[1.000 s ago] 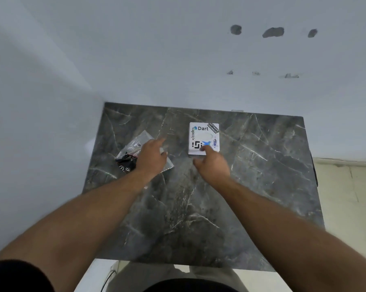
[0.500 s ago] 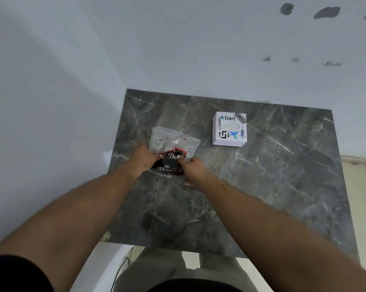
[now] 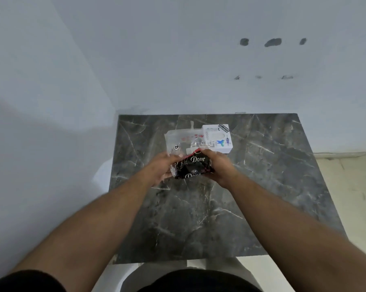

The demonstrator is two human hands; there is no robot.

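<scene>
Both hands hold one clear plastic bag of dark Dove sachets over the marble tabletop. Left hand grips its left edge with curled fingers; right hand grips its right edge. The bag's top overlaps a stickered white box.

white box partly behind clear bag

The crinkled clear plastic bag looked glossy, as did the dark wrapped packets inside. The grey marble-patterned tabletop appeared smooth, the small white box matt.
</scene>
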